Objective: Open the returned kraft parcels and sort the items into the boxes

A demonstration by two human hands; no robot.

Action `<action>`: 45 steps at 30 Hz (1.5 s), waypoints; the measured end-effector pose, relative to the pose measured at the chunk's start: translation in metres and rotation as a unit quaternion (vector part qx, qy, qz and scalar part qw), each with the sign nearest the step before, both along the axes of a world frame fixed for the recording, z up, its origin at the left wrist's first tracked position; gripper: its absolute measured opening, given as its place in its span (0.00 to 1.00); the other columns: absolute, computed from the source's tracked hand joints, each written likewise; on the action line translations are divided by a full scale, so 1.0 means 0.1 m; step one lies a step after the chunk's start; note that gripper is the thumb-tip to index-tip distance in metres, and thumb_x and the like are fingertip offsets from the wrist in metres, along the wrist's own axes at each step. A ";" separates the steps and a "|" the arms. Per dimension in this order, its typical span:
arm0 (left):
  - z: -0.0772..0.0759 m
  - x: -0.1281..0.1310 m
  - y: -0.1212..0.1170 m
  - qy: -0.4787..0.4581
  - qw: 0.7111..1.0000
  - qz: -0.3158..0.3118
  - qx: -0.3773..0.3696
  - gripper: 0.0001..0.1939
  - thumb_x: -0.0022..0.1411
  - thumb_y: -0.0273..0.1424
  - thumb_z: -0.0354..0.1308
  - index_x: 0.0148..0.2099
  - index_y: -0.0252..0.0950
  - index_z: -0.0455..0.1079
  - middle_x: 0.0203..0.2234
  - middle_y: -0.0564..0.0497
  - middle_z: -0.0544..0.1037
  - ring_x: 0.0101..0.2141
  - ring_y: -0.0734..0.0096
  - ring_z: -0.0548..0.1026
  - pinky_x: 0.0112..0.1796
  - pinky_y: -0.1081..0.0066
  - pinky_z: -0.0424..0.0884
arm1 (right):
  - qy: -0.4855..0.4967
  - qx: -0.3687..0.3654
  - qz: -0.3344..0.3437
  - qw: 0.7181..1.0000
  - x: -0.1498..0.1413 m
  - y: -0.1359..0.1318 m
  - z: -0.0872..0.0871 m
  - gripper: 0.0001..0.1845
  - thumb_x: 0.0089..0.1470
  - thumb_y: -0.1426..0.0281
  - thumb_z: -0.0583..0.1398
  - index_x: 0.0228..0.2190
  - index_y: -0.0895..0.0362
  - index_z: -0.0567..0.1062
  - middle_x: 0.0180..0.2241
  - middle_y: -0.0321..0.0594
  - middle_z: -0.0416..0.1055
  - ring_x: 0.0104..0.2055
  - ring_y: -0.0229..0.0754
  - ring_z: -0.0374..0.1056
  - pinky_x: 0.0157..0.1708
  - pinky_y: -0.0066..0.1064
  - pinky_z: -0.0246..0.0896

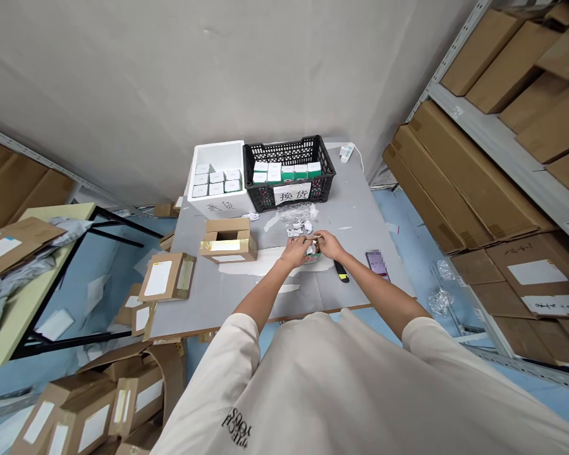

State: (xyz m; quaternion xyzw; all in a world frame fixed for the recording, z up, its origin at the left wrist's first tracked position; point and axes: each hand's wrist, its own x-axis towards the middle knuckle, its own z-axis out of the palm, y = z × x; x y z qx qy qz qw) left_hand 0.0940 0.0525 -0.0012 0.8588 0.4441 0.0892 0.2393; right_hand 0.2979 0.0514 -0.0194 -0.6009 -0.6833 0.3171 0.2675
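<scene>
Close to the front of the grey table, my left hand [296, 252] is closed around the left side of a small green-and-white box [314, 257]. From the other side, my right hand [329, 245] closes on the box's upper edge, fingers bent over its top. Something brownish shows between the fingers, too small and covered to name. Crumpled white paper [299, 229] and clear bubble wrap [298, 213] lie just beyond both hands. A black-and-yellow box cutter [341, 272] rests to the right of my right hand.
An opened cardboard box [228, 245] stands left of my hands. Behind are a white foam box [218, 205] and a black crate [289, 151], both holding small boxes. A phone [377, 264] lies right. Shelves with cartons [469, 183] flank the table; more boxes [83, 411] sit lower left.
</scene>
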 end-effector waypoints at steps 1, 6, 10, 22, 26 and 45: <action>0.01 0.00 0.02 0.002 1.000 0.002 -0.002 0.31 0.56 0.29 0.69 0.61 0.43 0.66 0.58 0.39 0.70 0.61 0.45 0.68 0.63 0.47 0.54 | -0.025 0.020 -0.005 0.999 0.00 -0.01 0.01 0.24 0.53 0.77 0.54 0.50 0.55 0.77 0.54 0.45 0.72 0.54 0.48 0.69 0.58 0.43 0.65; 0.01 -0.09 0.04 0.007 1.000 0.030 0.004 0.28 0.53 0.34 0.74 0.53 0.39 0.68 0.54 0.38 0.74 0.60 0.44 0.69 0.61 0.48 0.60 | -0.147 0.064 -0.022 0.987 0.01 -0.05 0.08 0.15 0.53 0.75 0.60 0.42 0.53 0.81 0.50 0.48 0.71 0.55 0.55 0.63 0.57 0.48 0.60; -0.01 -0.17 -0.03 0.001 0.999 0.022 0.039 0.20 0.56 0.36 0.72 0.48 0.40 0.70 0.63 0.39 0.68 0.67 0.45 0.61 0.63 0.46 0.57 | -0.156 0.052 0.017 0.986 0.01 -0.07 0.12 0.15 0.57 0.77 0.57 0.40 0.54 0.83 0.46 0.47 0.73 0.51 0.51 0.66 0.56 0.41 0.61; -0.05 -0.11 -0.10 -0.014 0.998 0.060 0.022 0.17 0.58 0.38 0.71 0.44 0.40 0.68 0.46 0.42 0.78 0.55 0.44 0.73 0.54 0.51 0.65 | -0.252 -0.006 0.080 0.964 -0.22 0.00 0.28 0.06 0.54 0.68 0.65 0.34 0.54 0.82 0.39 0.48 0.80 0.48 0.52 0.73 0.48 0.36 0.67; -0.12 -0.13 -0.10 -0.042 0.996 0.076 -0.009 0.20 0.58 0.35 0.70 0.47 0.40 0.66 0.41 0.45 0.79 0.49 0.47 0.77 0.49 0.56 0.70 | -0.293 -0.035 0.074 0.953 -0.37 0.04 0.33 0.16 0.47 0.69 0.70 0.41 0.55 0.82 0.38 0.50 0.81 0.47 0.56 0.76 0.44 0.37 0.68; -0.16 -0.19 -0.18 -0.104 0.987 0.115 -0.034 0.46 0.55 0.30 0.69 0.70 0.41 0.50 0.57 0.41 0.77 0.52 0.48 0.78 0.51 0.59 0.72 | -0.396 0.007 0.097 0.913 -0.54 -0.13 0.72 0.25 0.56 0.62 0.61 0.53 0.60 0.68 0.44 0.55 0.77 0.47 0.58 0.74 0.47 0.42 0.61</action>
